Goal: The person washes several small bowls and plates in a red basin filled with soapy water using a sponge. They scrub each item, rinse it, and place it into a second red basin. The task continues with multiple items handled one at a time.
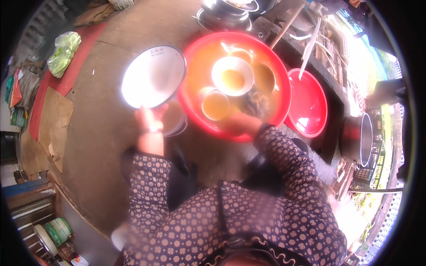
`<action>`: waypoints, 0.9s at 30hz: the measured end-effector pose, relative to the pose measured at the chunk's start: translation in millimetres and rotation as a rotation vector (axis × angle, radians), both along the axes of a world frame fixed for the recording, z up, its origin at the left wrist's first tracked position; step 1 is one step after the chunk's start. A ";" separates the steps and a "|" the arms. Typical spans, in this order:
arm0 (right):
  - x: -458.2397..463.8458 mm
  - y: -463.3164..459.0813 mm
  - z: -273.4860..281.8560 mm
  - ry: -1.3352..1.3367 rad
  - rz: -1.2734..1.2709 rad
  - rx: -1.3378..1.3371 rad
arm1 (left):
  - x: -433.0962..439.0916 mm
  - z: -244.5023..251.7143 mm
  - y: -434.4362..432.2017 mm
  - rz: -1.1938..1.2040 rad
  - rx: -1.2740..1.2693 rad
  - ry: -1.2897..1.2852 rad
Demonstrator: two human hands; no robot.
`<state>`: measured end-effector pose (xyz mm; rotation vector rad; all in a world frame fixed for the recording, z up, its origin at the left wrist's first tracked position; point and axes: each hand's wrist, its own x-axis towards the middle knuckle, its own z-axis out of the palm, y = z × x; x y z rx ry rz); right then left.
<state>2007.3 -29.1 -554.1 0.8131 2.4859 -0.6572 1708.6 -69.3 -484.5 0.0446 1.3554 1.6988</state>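
My left hand (150, 119) grips the lower rim of a large white enamel basin (154, 78) with a dark rim and some writing inside. The basin is tilted up beside the left edge of a red plastic tub (289, 99). My right hand (241, 124) reaches over the tub's near rim, its fingers blurred and partly in the cloudy water; whether they hold anything is unclear. Close by it lies a bowl (215, 105) filled with yellowish water. A white bowl (233, 75) floats or rests mid-tub. Another bowl (264, 78) and a dark cloth-like item (254, 103) lie to its right.
A smaller red basin (308, 103) stands right of the tub, with a metal pot (357, 139) beyond. Behind the tub are stacked metal pans (224, 20). Under the white basin sits a partly hidden pail (174, 119). Bagged greens (64, 53) lie far left.
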 end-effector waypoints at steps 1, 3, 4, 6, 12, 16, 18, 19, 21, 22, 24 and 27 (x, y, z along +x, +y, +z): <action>-11.1 1.7 3.2 0.043 0.045 0.029 | -1.6 1.0 0.1 0.022 -0.006 -0.011; -32.9 9.2 11.0 0.237 -0.180 -0.162 | -4.3 2.8 0.4 0.060 -0.001 -0.022; -40.1 13.7 15.5 0.332 -0.273 -0.263 | -5.1 3.4 0.2 0.066 0.010 -0.034; -49.5 29.3 26.1 0.672 -0.278 -0.108 | -6.5 4.3 -1.2 0.088 0.031 -0.049; -6.3 42.1 65.7 0.572 -0.619 -0.113 | -7.5 3.1 -4.8 0.011 0.040 -0.092; 25.4 55.5 73.7 0.371 -0.642 0.078 | -5.1 2.6 -4.2 -0.006 0.026 -0.068; 31.8 70.6 68.6 0.301 -0.642 0.188 | -2.5 2.7 -4.0 0.007 0.028 -0.084; 32.8 79.0 63.8 0.333 -0.637 0.226 | -1.0 2.7 -4.2 0.016 0.035 -0.085; 32.5 105.5 55.2 0.400 -0.631 0.304 | 1.2 2.4 -3.9 0.005 0.015 -0.081; 32.9 120.6 52.1 0.309 -0.593 0.297 | 2.2 1.9 -3.6 0.008 0.008 -0.068; 30.7 142.6 41.1 0.255 -0.615 0.403 | 4.1 0.3 -2.0 0.003 0.006 -0.077; 27.5 170.0 23.1 0.220 -0.635 0.486 | 6.4 -3.3 2.4 0.001 -0.006 -0.065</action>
